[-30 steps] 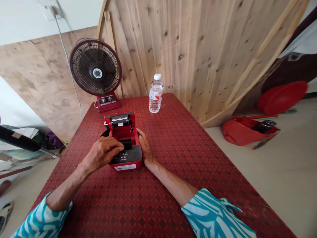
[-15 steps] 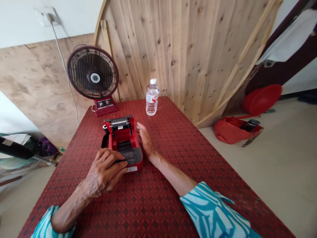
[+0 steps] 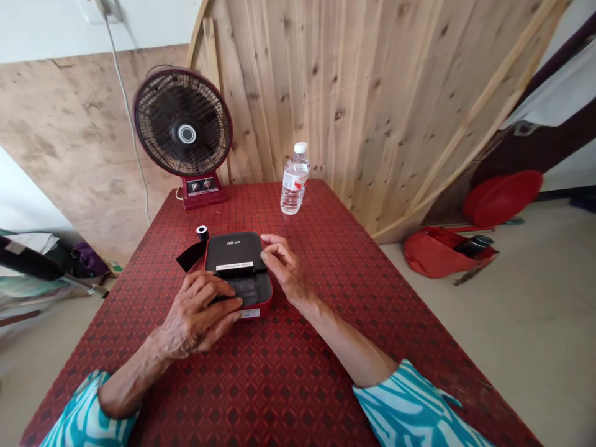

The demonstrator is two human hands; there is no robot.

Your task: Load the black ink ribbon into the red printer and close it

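Note:
A small red printer with a dark grey lid lies on the patterned red table. Its lid is down, and a dark film strip comes out over the grey front section. My left hand rests at the front left of the printer, fingers bent and pressed together on the film strip; the fingertips partly hide it. At the lid's right edge, my right hand has its thumb and fingers closed on the rim. Beside the printer's left side stand a small black roll with a white core and a loose black strip.
A dark red fan stands at the table's back left. Towards the back right is a clear water bottle with a white cap. Wooden boards rise behind the table. On the floor to the right sits a red bag.
The printer's lid has swung from raised to down, with my right hand coming onto its edge. My left hand has stayed at the front. The roll at the left now shows more fully.

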